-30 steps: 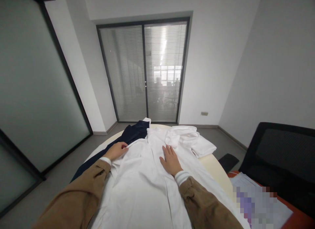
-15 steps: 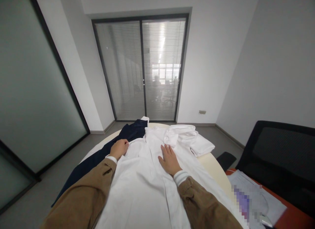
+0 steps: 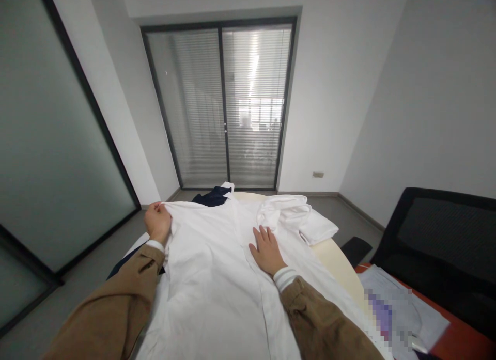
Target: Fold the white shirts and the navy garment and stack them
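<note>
A white shirt [image 3: 217,277] lies spread over a round pale table [image 3: 333,262]. My left hand [image 3: 158,220] pinches the shirt's edge at the far left and holds it raised and stretched outward. The right hand [image 3: 267,250] rests flat on the shirt near its middle, fingers apart. Beyond that hand, a sleeve lies bunched and folded [image 3: 289,213] on the right. Dark navy cloth [image 3: 211,197] shows past the shirt's top edge; most of it is covered by the lifted white cloth.
At the right stands a black mesh chair [image 3: 442,246]. Papers [image 3: 406,303] and a pixelated purple item lie on an orange-red surface [image 3: 465,339] beside the table. A framed glass panel with blinds [image 3: 225,107] is ahead, and frosted glass [image 3: 58,132] rises at the left.
My left hand has moved left and slightly up, pulling the shirt's edge outward over the navy cloth. The right hand has stayed in place on the shirt.
</note>
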